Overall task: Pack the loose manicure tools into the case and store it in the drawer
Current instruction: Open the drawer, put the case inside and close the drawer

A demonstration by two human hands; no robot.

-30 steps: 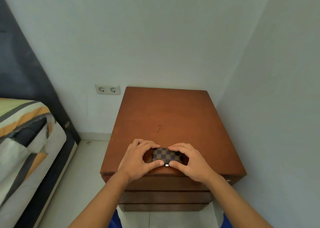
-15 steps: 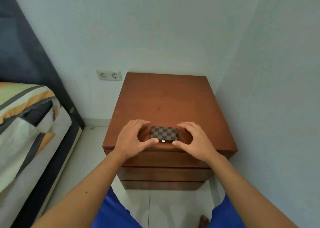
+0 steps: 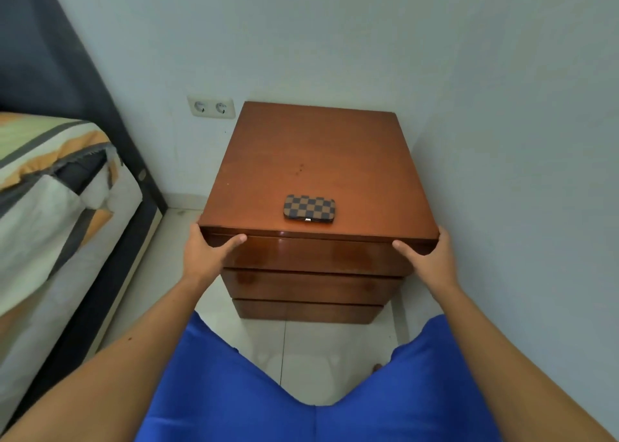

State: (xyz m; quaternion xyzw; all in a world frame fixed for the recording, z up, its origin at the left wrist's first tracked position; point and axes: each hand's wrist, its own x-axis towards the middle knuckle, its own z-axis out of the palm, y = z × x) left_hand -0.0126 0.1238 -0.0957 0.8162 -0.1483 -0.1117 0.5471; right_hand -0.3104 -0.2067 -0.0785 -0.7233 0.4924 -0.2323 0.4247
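The manicure case (image 3: pixel 308 208), a small closed case with a brown and black checker pattern, lies flat near the front edge of the wooden nightstand top (image 3: pixel 315 153). Nothing touches it, and no loose tools are in sight. My left hand (image 3: pixel 207 252) grips the left end of the top drawer (image 3: pixel 318 255), thumb on its front and fingers around the corner. On the drawer's right end, my right hand (image 3: pixel 430 257) holds the same way. The drawer front sits flush with the nightstand.
Two more drawers (image 3: pixel 311 287) sit below the top one. A wall (image 3: pixel 519 173) runs close along the nightstand's right side. A bed (image 3: pixel 50 207) with a striped cover stands to the left, across a strip of tiled floor (image 3: pixel 160 257). My knees in blue (image 3: pixel 301 391) are below.
Both hands let go of the case and moved down and outward to the ends of the top drawer. The case stays on the nightstand top. The camera pulled back and tilted down.
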